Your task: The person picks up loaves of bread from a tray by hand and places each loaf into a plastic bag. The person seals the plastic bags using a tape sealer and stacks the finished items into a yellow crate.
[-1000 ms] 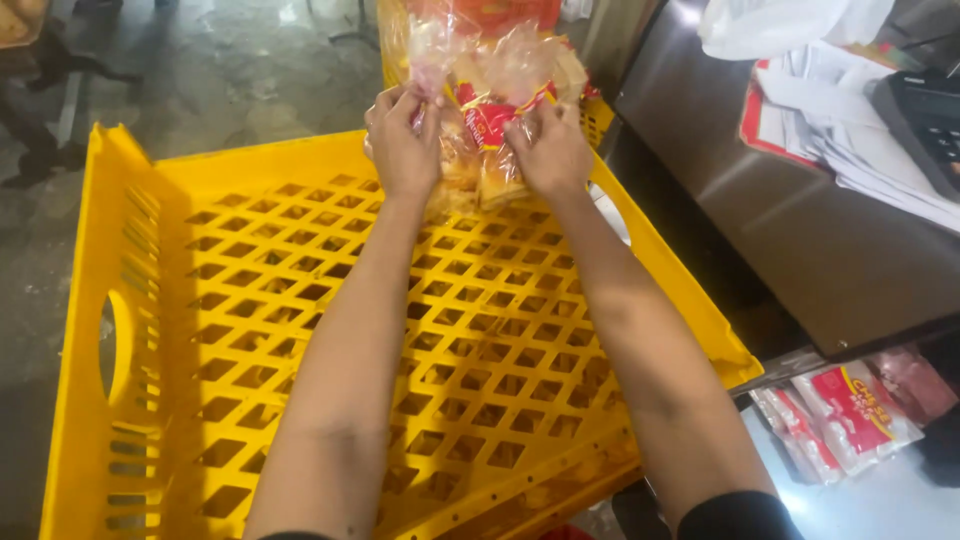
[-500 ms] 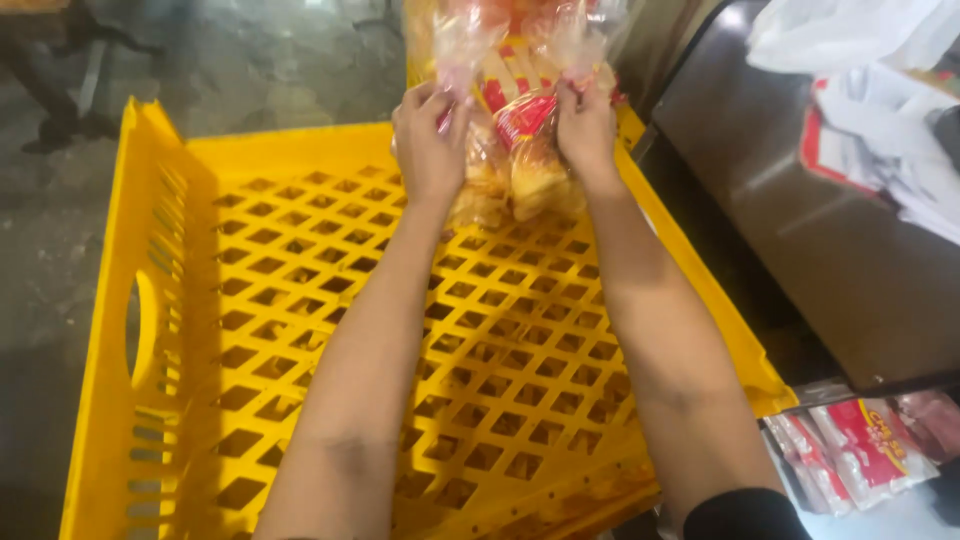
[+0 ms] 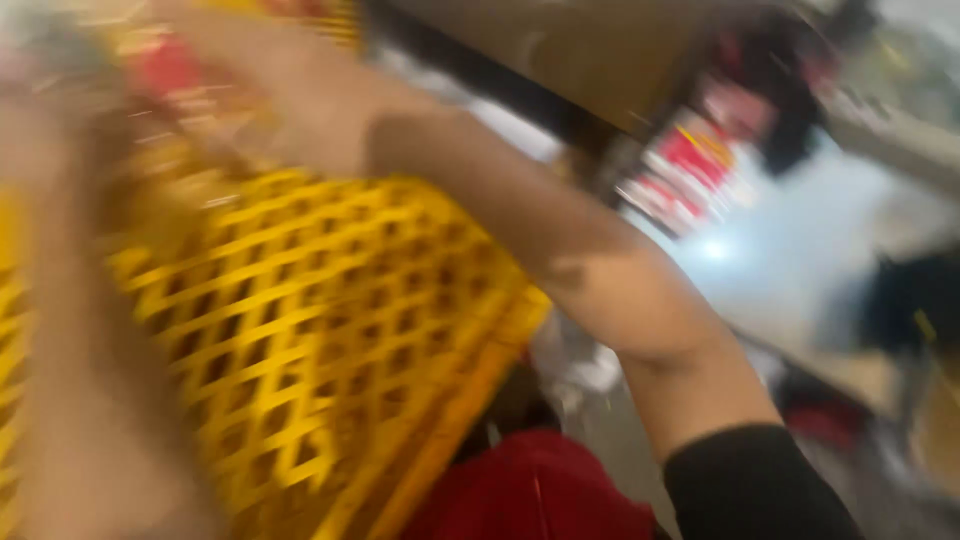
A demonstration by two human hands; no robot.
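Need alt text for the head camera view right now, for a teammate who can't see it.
Heavily motion-blurred view: the person's right hand reaches across a yellow lattice crate toward blurred red-and-clear packages at its far edge. The left arm smears down the left side; whether either hand grips anything cannot be told. More red packages lie to the right.

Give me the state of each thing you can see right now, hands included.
Yellow crate: tilted in view, lattice floor bare where it shows.
Right hand: raised at the crate's far edge, by blurred red-and-clear packaging; grip cannot be told.
Left hand: blurred at the frame's left edge; grip cannot be told.
Red packets: lying beside the crate, blurred.
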